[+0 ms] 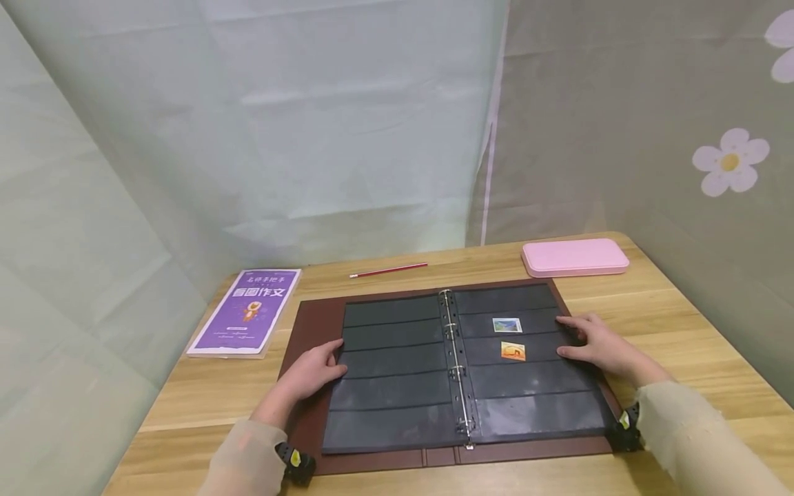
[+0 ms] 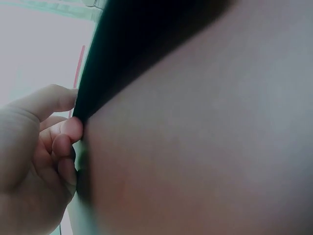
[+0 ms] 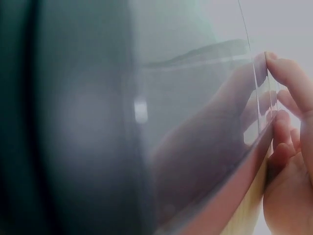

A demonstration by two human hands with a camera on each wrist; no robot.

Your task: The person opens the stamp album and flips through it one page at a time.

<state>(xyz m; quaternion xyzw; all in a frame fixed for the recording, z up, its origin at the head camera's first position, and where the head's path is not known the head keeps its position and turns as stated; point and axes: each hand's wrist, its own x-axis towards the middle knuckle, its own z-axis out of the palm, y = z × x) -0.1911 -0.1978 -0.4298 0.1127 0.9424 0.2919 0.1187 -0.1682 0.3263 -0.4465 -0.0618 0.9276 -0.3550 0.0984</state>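
Observation:
A ring-bound stamp album [image 1: 372, 460] with a brown cover and black pocket pages lies open on the table. Two stamps sit in its right page [image 1: 533, 413]: a blue-green landscape stamp [image 1: 507, 325] and, just below, an orange stamp [image 1: 513, 351]. The left page [image 1: 391, 393] shows bare dark pockets. At that page's outer edge rests my left hand [image 1: 310, 372], thumb and forefinger spread apart. My right hand [image 1: 598, 346] touches the right page's outer edge, its fingertips [image 3: 271, 61] against the clear sleeve in the right wrist view. Neither hand lifts anything.
Left of the album lies a purple booklet [image 1: 245, 313]. A red pencil [image 1: 387, 270] is behind it, near the table's back edge. At the back right sits a pink case [image 1: 575, 257]. Cloth walls [image 1: 347, 138] rise behind the wooden table [image 1: 682, 344].

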